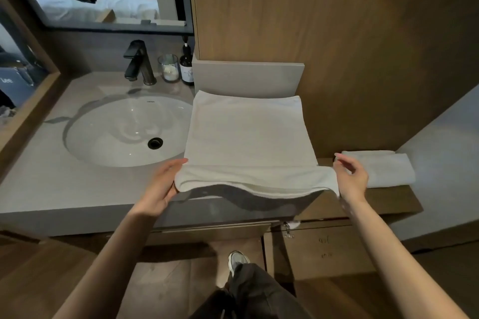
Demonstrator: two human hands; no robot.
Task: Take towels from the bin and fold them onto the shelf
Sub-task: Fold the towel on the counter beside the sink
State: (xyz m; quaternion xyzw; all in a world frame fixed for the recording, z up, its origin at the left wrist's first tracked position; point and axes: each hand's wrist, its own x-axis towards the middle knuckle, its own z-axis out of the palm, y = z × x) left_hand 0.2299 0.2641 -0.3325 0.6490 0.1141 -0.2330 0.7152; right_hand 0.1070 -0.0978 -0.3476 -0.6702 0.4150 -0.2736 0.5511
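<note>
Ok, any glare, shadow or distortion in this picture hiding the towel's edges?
Head view: wide-angle bending curves the counter; the towel is evenly lit, edges clear; its lifted near edge throws a dark shadow below; small glints in the sink; the right hand looks slightly blurred.

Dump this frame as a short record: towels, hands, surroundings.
spread towel: white, lying on the counter right of the sink, near edge lifted
left hand: holds near-left corner
right hand: pinches near-right corner
folded towel: lies on the wooden shelf, far right
behind sink: faucet, glass, dark bottle
</note>
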